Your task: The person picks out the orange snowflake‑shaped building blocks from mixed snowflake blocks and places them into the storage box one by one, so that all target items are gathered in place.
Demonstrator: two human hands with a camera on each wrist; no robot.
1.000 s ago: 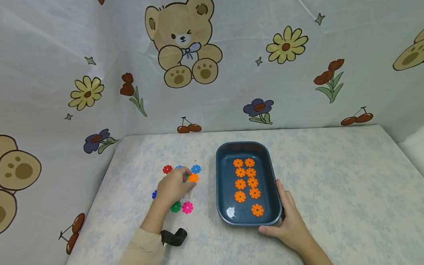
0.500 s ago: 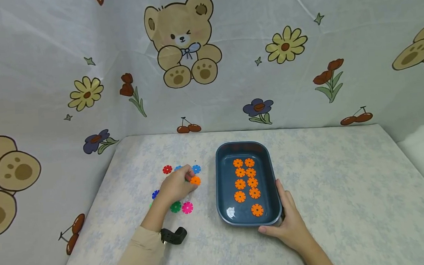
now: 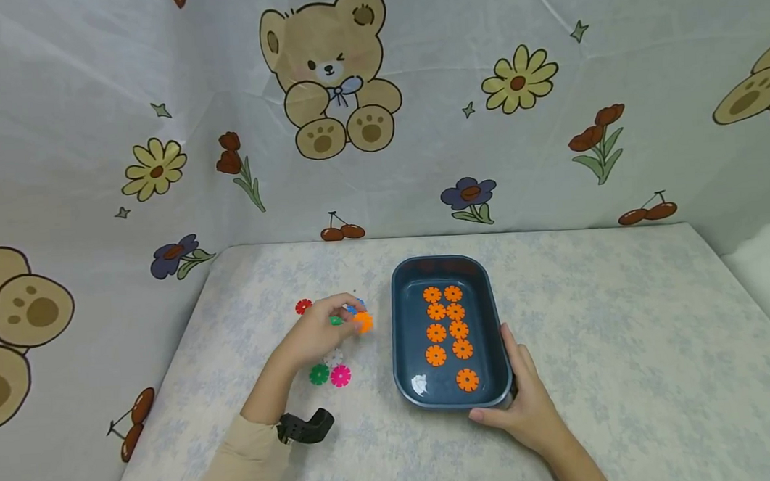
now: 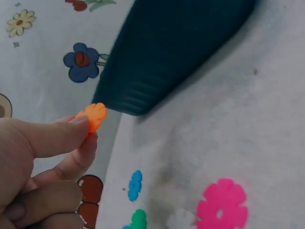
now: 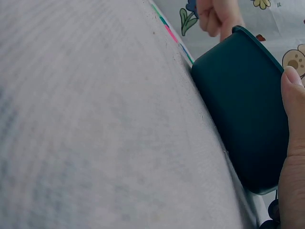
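Observation:
Between thumb and index finger, my left hand [image 3: 316, 333] pinches an orange snowflake-shaped plastic disc [image 3: 364, 322]. The left wrist view shows that orange disc [image 4: 96, 116] held on edge above the table. Loose discs lie under and around this hand: red [image 3: 303, 306], green [image 3: 319, 375], pink [image 3: 340, 376], white [image 3: 333, 357] and blue [image 3: 361, 303]. My right hand [image 3: 529, 407] grips the near right corner of a dark blue plastic box [image 3: 411, 341], thumb at the near end, fingers along the right side. Several orange discs [image 3: 436, 333] lie flat inside it.
The table [image 3: 626, 344] has a pale blue mottled cover. A printed cloth [image 3: 432, 143] with bears and flowers hangs behind and at the sides. A black strap with a camera mount [image 3: 306, 426] sits on my left wrist. The box's raised rim faces the left hand.
My left hand has lifted the orange disc and shifted slightly right, toward the box. A green disc beneath shows more clearly. The right hand and box stay in place.

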